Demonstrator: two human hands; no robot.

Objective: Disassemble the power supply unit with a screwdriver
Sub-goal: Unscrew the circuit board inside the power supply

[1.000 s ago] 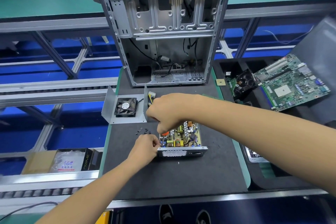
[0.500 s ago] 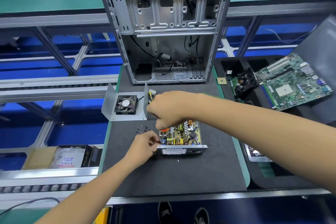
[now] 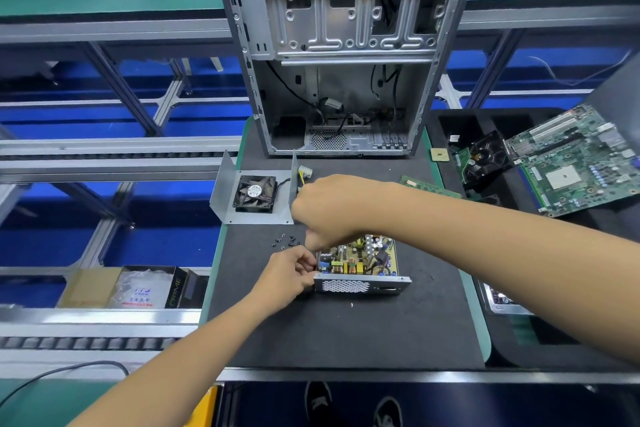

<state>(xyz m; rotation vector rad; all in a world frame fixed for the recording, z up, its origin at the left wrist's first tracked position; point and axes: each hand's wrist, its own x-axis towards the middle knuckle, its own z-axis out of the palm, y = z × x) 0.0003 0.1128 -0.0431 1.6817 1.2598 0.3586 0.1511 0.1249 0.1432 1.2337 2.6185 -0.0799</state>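
Left hand (image 3: 291, 274) grip pinching power supply (image 3: 360, 265) corner, right hand (image 3: 329, 210) grip curled, contents hidden, circuit board (image 3: 358, 258) inside tray.

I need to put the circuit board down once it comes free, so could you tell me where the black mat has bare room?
The black mat is bare between the power supply unit and its near edge, also right of the unit. It is crowded at the far left: loose screws, fan cover, both hands.
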